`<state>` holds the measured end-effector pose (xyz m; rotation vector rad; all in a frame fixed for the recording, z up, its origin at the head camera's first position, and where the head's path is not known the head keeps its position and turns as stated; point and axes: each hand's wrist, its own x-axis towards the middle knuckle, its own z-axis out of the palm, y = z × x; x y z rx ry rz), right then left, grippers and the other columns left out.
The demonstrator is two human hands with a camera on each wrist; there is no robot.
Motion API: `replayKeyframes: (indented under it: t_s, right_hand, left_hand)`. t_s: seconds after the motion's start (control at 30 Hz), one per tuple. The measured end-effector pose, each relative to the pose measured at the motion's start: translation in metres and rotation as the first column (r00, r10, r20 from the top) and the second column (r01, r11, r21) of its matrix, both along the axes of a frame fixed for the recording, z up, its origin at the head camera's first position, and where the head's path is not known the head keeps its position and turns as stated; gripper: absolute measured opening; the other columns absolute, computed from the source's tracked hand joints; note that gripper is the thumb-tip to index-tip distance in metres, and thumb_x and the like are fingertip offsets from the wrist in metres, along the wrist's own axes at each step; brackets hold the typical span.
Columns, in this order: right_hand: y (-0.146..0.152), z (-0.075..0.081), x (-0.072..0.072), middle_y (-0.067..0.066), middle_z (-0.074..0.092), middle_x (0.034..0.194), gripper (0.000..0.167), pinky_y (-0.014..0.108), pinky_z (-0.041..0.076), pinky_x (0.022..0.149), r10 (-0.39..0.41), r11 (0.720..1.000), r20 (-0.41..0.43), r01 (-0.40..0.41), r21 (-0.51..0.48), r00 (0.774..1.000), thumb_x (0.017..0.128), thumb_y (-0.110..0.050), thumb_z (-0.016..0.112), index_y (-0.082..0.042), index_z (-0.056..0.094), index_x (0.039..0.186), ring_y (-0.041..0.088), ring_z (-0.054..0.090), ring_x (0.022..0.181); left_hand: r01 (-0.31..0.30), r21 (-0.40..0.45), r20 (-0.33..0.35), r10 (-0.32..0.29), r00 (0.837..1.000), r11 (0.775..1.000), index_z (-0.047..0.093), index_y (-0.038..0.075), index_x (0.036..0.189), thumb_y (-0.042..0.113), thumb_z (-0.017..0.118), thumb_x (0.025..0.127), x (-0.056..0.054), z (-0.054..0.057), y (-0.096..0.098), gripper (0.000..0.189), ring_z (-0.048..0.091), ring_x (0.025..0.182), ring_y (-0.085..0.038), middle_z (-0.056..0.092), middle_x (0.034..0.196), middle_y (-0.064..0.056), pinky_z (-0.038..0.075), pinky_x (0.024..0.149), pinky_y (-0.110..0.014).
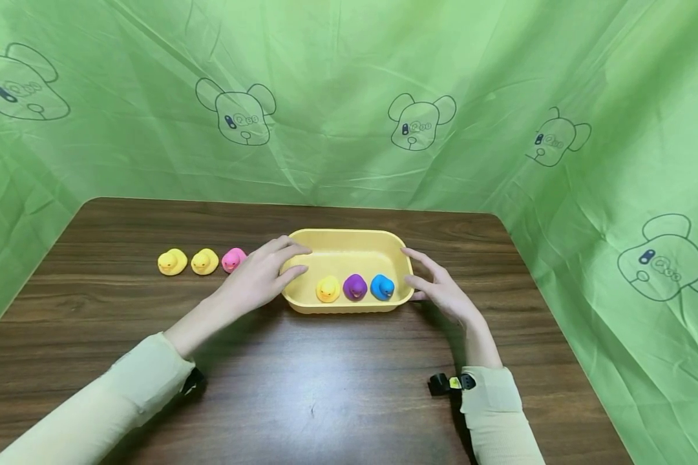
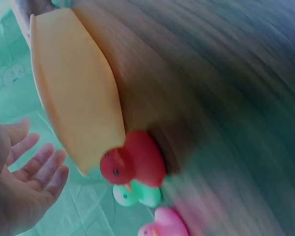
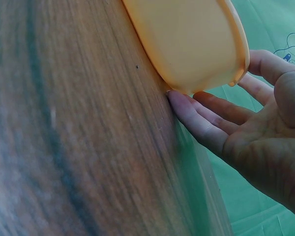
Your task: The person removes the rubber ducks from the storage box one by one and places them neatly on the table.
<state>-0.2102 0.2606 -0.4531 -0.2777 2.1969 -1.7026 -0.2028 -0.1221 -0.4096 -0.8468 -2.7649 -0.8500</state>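
A yellow plastic basin (image 1: 349, 240) sits on the wooden table with a yellow duck (image 1: 328, 289), a purple duck (image 1: 355, 287) and a blue duck (image 1: 382, 287) lined up along its near side. My left hand (image 1: 263, 274) is by its left end, fingers loosely bent over the rim in the head view and holding nothing. At the right end, the extended fingers of my right hand (image 3: 246, 118) touch the basin's outer wall. Below my left hand stand a red duck (image 2: 140, 160) and a green duck (image 2: 137, 195), both hidden from the head view.
Left of my hand are a pink duck (image 1: 233, 259) and two more yellow ducks, one at the far left (image 1: 172, 261) and another beside it (image 1: 205, 261). A green curtain (image 1: 337, 129) with printed bear outlines hangs around the table (image 1: 337, 381).
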Motion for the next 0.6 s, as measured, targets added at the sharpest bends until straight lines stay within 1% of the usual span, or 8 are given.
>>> replayKeyframes:
  t_s: [0.23,0.33,0.6]
  right_hand:
    - [-0.001,0.000,0.000,0.012,0.029,0.168,0.063,0.033,0.064,0.083,0.005,1.000,-0.003,-0.005,0.007,1.000,0.105,-0.018,0.060,-0.023,0.033,0.162,0.032,0.060,0.125]
    - [0.000,-0.001,-0.001,0.012,0.029,0.168,0.064,0.032,0.063,0.083,0.006,1.000,-0.005,-0.006,0.007,1.000,0.105,-0.018,0.060,-0.022,0.033,0.162,0.032,0.060,0.125]
    - [0.000,-0.001,0.000,0.010,0.027,0.169,0.063,0.033,0.064,0.083,0.001,1.000,-0.003,-0.001,0.004,1.000,0.105,-0.017,0.060,-0.023,0.034,0.161,0.026,0.061,0.122]
  left_hand:
    - [0.023,0.040,0.019,-0.024,1.000,0.999,0.067,0.013,0.132,0.030,0.068,0.100,-0.004,-0.007,0.017,0.037,0.064,0.124,-0.028,0.066,0.131,-0.007,0.053,0.106,-0.049]
    - [0.031,0.034,0.028,-0.032,0.999,0.999,0.068,0.015,0.132,0.033,0.069,0.099,-0.005,-0.010,0.023,0.038,0.064,0.124,-0.027,0.067,0.131,-0.006,0.054,0.104,-0.049]
    - [0.041,-0.011,0.056,-0.041,0.998,0.999,0.070,0.018,0.129,0.035,0.068,0.099,-0.010,-0.020,0.034,0.035,0.065,0.123,-0.025,0.069,0.130,-0.005,0.056,0.101,-0.049]
